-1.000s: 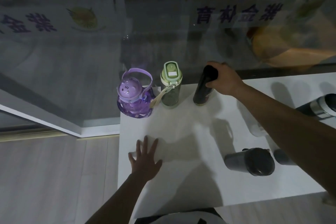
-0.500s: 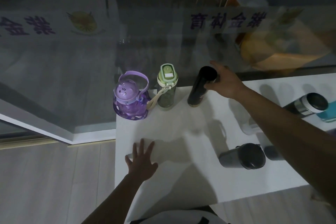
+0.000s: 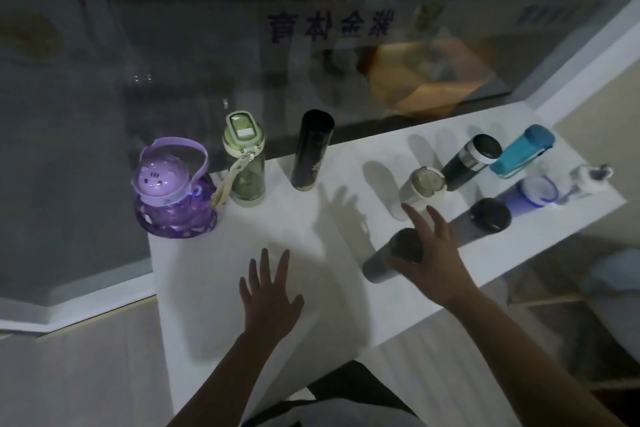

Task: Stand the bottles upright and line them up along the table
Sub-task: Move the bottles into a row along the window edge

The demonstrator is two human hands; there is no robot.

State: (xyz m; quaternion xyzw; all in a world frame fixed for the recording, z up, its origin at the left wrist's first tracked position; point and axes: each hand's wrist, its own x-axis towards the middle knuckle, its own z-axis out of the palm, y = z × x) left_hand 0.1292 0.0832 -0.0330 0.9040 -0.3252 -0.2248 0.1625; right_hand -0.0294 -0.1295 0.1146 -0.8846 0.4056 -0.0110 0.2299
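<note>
Three bottles stand upright in a row at the back left of the white table (image 3: pixel 207 295): a round purple bottle (image 3: pixel 173 208), a green bottle (image 3: pixel 246 170) and a tall black bottle (image 3: pixel 311 152). A grey bottle (image 3: pixel 379 265) lies on its side near the front edge. My right hand (image 3: pixel 433 253) rests against its dark cap end, fingers spread, thumb under the cap. My left hand (image 3: pixel 272 291) lies flat on the table with fingers apart, holding nothing.
Several more bottles lie at the right: a white one with a grey lid (image 3: pixel 420 189), a black-and-silver flask (image 3: pixel 471 163), a teal one (image 3: pixel 523 152), a dark-capped one (image 3: pixel 490 215), a blue clear one (image 3: pixel 535 194). A glass wall (image 3: pixel 173 62) runs behind the table.
My right hand has let go of the tall black bottle, which stays upright, and moved right and toward me onto the lying grey bottle. My left hand stays flat.
</note>
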